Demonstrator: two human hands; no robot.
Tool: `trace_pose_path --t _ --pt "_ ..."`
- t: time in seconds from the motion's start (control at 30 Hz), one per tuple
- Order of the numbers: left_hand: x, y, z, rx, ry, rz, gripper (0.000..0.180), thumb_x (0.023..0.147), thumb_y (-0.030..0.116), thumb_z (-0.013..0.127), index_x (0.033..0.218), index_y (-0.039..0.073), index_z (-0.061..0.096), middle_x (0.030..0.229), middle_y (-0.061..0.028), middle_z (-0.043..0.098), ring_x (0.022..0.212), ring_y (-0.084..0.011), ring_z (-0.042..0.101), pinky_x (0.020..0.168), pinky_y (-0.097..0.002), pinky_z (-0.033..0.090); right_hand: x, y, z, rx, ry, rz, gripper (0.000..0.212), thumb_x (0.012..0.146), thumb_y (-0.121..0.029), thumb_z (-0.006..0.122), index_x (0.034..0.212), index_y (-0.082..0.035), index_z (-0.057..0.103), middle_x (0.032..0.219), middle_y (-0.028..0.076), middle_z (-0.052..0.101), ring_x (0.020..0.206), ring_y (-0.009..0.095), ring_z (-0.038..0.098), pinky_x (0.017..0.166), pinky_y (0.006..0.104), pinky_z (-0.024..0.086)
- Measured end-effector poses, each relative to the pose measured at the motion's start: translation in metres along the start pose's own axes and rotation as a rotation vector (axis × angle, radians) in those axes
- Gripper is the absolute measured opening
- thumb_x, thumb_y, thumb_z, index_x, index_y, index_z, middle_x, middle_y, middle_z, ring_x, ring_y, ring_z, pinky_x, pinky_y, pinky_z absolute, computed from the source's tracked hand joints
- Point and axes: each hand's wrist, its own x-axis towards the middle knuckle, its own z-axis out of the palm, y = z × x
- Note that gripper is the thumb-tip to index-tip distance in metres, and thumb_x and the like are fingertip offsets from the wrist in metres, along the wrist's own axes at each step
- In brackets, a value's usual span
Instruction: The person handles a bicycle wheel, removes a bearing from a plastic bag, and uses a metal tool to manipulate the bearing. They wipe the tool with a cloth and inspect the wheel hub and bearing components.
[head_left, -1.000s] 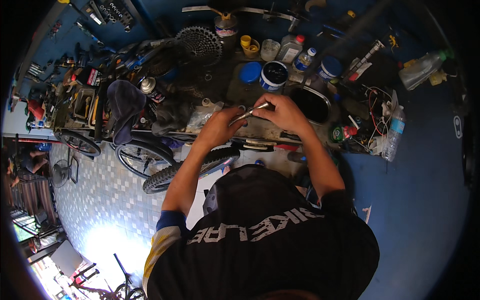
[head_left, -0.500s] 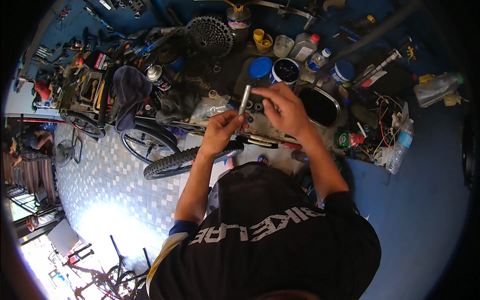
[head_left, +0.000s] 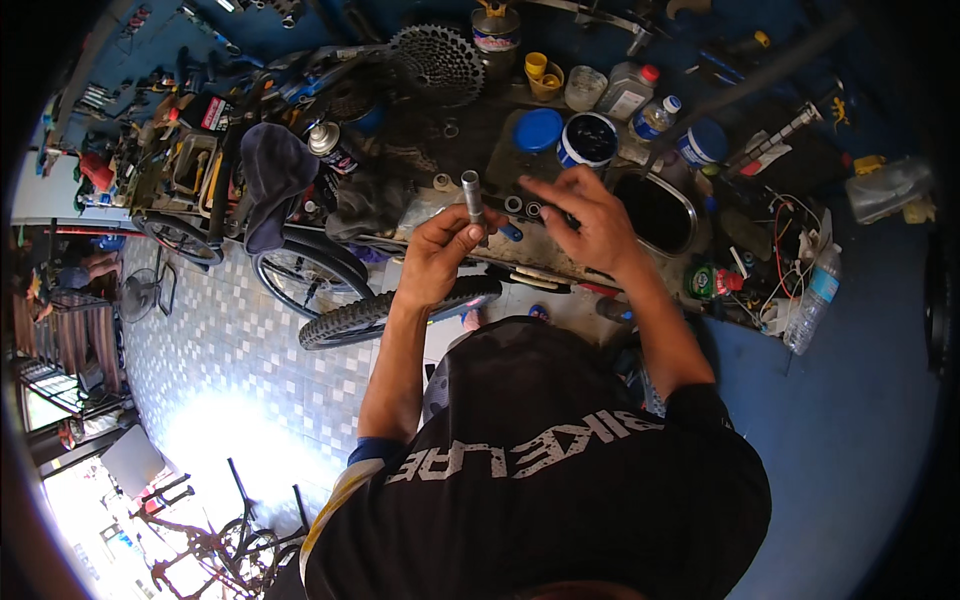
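A metal tube is gripped nearly upright in the left hand, its lower part pinched by thumb and fingers, near the front edge of the bench. The right hand is held apart from the tube, fingers loosely spread, with nothing seen in its grasp. Small rings are seen between the hands. Beyond, an open tub is set beside a blue lid.

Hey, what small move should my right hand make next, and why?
Probably bring the right hand over to the metal tube: the left hand grips it with the upper end sticking out free, while the right looks empty, its index finger stretched toward the tube but apart from it.
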Motion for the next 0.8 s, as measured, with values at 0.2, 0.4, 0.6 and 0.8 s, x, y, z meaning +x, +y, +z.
trace_pose_path --t 0.2,0.4,0.6,0.8 --pt "-0.017 0.004 -0.018 -0.060 0.108 0.042 0.024 0.106 0.015 0.062 0.124 0.000 0.067 0.119 -0.0098 0.075 0.110 -0.0165 0.067 0.099 -0.0334 0.050 0.017 -0.002 0.018 0.078 0.091 0.154 0.047 0.093 -0.009 0.071 0.138 -0.017 0.067 0.097 0.005 0.065 0.061 0.014 0.054 0.057 0.0294 0.046" --pt "-0.080 0.008 -0.070 -0.120 0.509 0.093 0.028 0.107 0.021 0.063 0.125 0.001 0.068 0.117 -0.0077 0.073 0.102 -0.0154 0.068 0.089 -0.0310 0.054 0.076 -0.039 0.111 0.139 -0.126 0.094 0.018 0.090 -0.024 0.081 0.091 -0.007 0.076 0.079 0.008 0.072 0.071 0.022 0.064 0.065 0.0355 0.052" --pt "-0.151 0.033 -0.112 -0.128 0.924 0.171 0.031 0.108 0.024 0.061 0.129 0.003 0.066 0.106 -0.0044 0.070 0.094 -0.0148 0.067 0.080 -0.0303 0.054 0.172 -0.092 0.247 0.212 -0.172 -0.409 0.049 0.092 -0.018 0.074 0.139 -0.015 0.064 0.120 0.014 0.064 0.112 0.034 0.061 0.097 0.0444 0.050" --pt "-0.182 0.054 -0.130 -0.028 1.049 0.251 0.028 0.106 0.023 0.065 0.124 0.002 0.069 0.099 -0.0018 0.070 0.087 -0.0107 0.064 0.076 -0.0275 0.052 0.253 -0.117 0.334 -0.364 -0.283 -0.549 0.025 0.094 -0.034 0.069 0.104 -0.012 0.078 0.109 0.009 0.070 0.116 0.031 0.058 0.099 0.0459 0.046"
